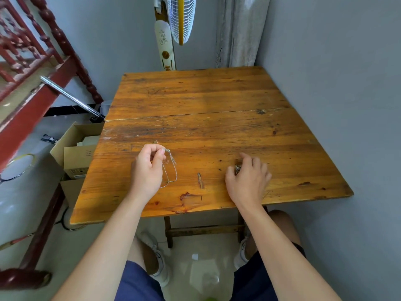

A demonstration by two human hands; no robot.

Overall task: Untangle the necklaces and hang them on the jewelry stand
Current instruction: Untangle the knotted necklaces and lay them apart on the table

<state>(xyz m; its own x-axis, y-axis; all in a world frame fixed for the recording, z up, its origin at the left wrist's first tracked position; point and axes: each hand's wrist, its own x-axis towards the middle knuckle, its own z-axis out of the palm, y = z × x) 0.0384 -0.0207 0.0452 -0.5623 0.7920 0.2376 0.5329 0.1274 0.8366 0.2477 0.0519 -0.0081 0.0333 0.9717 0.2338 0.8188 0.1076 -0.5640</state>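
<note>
left hand (pixel 147 168) pinched silver necklace (pixel 171 170) over wooden table (pixel 206 118) | right hand (pixel 247 177) curled around, apparently, a bunched chain (pixel 237 169)

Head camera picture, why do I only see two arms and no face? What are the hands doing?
The camera sits on the person's head and looks forward and down, so you see what that person sees, never their face. There is no robot here, just two bare hands over a wooden table. The left hand pinches a thin silver necklace near one end, with its loop trailing below the fingers. The right hand curls around a small bunched metal piece, too small and tangled to make out.
</note>
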